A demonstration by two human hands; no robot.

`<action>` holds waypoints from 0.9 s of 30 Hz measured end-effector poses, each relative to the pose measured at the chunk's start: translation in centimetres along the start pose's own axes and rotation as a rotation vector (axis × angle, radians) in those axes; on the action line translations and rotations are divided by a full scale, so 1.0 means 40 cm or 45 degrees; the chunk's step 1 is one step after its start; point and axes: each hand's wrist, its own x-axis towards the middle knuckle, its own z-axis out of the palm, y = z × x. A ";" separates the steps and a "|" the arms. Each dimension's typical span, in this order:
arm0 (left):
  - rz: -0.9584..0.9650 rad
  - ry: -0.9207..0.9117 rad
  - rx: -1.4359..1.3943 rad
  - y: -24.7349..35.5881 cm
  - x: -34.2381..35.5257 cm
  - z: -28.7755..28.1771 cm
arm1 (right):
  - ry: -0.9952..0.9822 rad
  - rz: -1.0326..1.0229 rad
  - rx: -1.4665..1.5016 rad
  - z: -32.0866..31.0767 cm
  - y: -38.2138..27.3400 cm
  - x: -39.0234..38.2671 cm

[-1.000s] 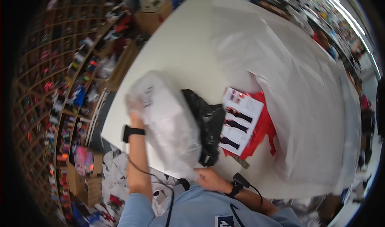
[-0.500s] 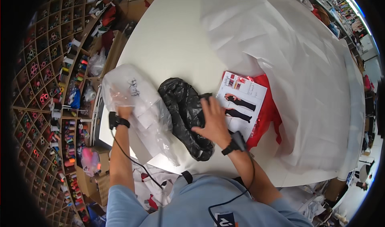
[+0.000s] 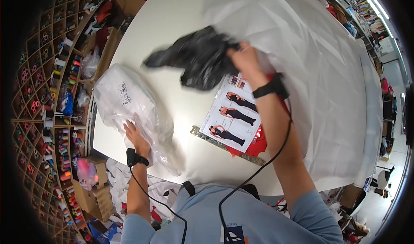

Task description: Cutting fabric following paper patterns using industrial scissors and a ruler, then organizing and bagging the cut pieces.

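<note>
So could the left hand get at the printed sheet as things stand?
Probably yes: the left hand rests on the white bag, with only that bag's edge and table between hand and sheet. The black bag, in the right hand, leaves that side free.

A broad white sheet covers the right part of the pale desk, wrinkled across its surface. On the desk, a printed page with figures in dark clothes lies over red cloth; a thin, speckled strip runs partly beneath the cloth. At left, a wooden rack holds many colourful spools. Beside it, a cardboard box carries a clear bag of something pink. White scraps lie below the desk.
</note>
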 end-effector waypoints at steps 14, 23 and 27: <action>-0.147 -0.133 0.777 0.271 0.069 0.138 | -0.199 -0.390 -1.214 -0.158 0.271 -0.131; 0.314 0.165 -0.546 0.308 -0.020 -0.049 | -0.440 -0.607 -0.996 -0.161 0.305 -0.132; 0.356 0.665 -0.141 0.330 0.110 -0.152 | -0.667 -0.517 -0.694 -0.249 0.217 -0.226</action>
